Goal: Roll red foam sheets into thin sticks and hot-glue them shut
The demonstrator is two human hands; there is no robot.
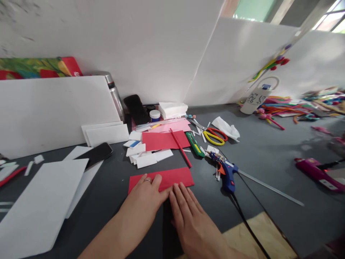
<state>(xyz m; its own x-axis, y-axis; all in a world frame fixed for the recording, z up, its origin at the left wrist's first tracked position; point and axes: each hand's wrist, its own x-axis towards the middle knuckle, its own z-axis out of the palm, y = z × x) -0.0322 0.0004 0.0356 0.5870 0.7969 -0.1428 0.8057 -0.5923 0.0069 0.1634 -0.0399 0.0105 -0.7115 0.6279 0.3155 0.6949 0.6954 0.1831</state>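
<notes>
A folded strip of red paper lies flat on the dark table in front of me. My left hand, with a ring on one finger, holds the strip down; its fingers are bent over the paper and the thumb points right along the near edge. Beside it, my right hand lies with fingers straight and together, their tips touching the strip's near edge next to the left thumb. Just beyond lies another red paper piece with a thin red stick across it.
Right of the paper are a green cutter, scissors and a blue glue gun with a trailing cord. White cards lie behind. At left are white boards and a phone. A magenta glue gun sits far right.
</notes>
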